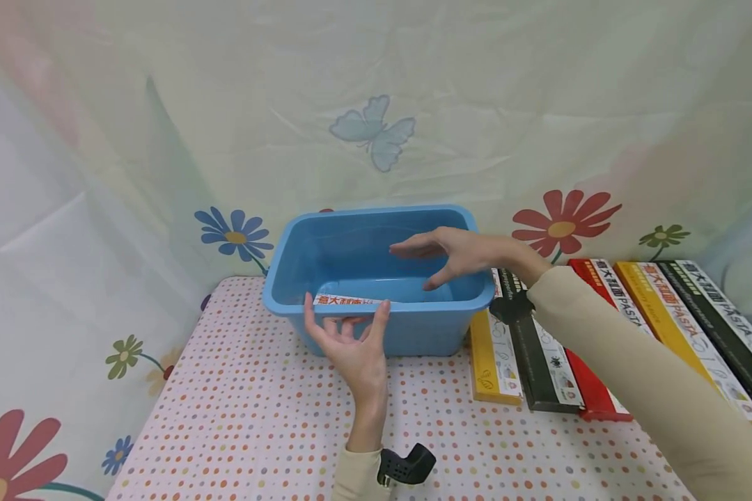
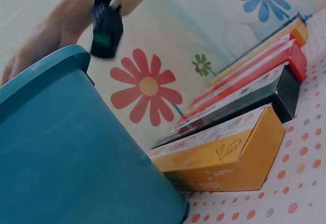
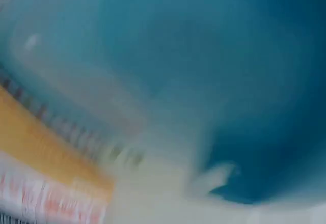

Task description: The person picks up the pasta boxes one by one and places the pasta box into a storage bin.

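Observation:
A blue plastic tub (image 1: 426,335) stands on the dotted cloth. My left hand (image 1: 354,358) holds its front rim, thumb and one finger reaching up over the edge while other fingers bend against the outer wall just below. Inside, along the front wall, lies a pasta box (image 1: 345,300); only its white strip with red lettering shows. Over the tub's right side, my right hand (image 1: 454,252) has fingers and thumb spread apart, nothing between them. The left wrist view catches the right hand (image 2: 38,43) above the tub's rim (image 2: 61,56). Motion blurs the right wrist view.
Right of the tub, several pasta boxes lie side by side: a yellow box (image 1: 491,362), a black box (image 1: 539,376), a red box (image 1: 592,390), then another yellow box (image 1: 683,316) and black box (image 1: 721,313). A flowered cloth (image 1: 476,139) hangs close behind.

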Available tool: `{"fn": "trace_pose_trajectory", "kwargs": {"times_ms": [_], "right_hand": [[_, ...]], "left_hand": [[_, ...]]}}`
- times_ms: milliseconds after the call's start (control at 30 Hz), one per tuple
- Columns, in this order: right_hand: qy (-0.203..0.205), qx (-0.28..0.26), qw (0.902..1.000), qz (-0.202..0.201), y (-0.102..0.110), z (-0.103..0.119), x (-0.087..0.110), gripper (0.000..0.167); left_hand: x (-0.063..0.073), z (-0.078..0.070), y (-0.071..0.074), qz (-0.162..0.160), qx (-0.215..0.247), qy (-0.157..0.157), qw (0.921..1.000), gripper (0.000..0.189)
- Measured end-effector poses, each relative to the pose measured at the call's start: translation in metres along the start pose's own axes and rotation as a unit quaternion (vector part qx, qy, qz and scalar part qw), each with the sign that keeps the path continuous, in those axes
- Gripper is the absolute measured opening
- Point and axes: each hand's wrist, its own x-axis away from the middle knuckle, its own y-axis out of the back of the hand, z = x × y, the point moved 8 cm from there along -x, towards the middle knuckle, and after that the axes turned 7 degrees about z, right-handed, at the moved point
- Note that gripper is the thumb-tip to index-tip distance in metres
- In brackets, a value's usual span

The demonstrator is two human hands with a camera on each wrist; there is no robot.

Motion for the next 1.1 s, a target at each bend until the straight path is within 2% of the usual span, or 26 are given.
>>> {"fn": "trace_pose_trajectory", "kwargs": {"times_ms": [167,300,400,533,633,767,900,1000,1100], "right_hand": [[0.011,0.020,0.9946,-0.101,0.012,0.029,0.042,0.074],[0.012,0.033,0.9795,-0.198,0.015,0.051,0.080,0.073],[0.010,0.022,0.9559,-0.293,0.011,0.061,0.107,0.073],[-0.018,-0.003,0.9084,-0.418,-0.008,0.055,0.141,0.075],[-0.055,0.001,0.8765,-0.478,-0.032,0.042,0.158,0.076],[-0.101,-0.005,0.8576,-0.504,-0.064,0.018,0.164,0.079],[-0.138,-0.023,0.8596,-0.492,-0.097,-0.012,0.156,0.083],[-0.185,-0.027,0.8656,-0.465,-0.123,-0.037,0.144,0.086],[-0.235,-0.034,0.8671,-0.438,-0.144,-0.056,0.135,0.092]], "left_hand": [[0.000,0.000,0.001,0.002,0.005,-0.006,1.0000,0.112],[-0.003,-0.002,0.005,0.001,0.003,-0.012,0.9999,0.112],[-0.004,-0.002,0.009,-0.005,-0.001,-0.012,0.9999,0.112],[-0.006,-0.002,0.014,-0.011,-0.006,-0.009,0.9999,0.112],[-0.007,-0.002,0.018,-0.014,-0.009,-0.012,0.9998,0.111],[-0.008,-0.002,0.020,-0.016,-0.012,-0.018,0.9996,0.110],[-0.008,0.000,0.015,-0.006,-0.002,-0.016,0.9998,0.110],[-0.007,0.000,0.012,-0.001,0.007,-0.016,0.9999,0.110],[-0.007,0.001,0.011,-0.001,0.006,-0.013,0.9999,0.109]]}}
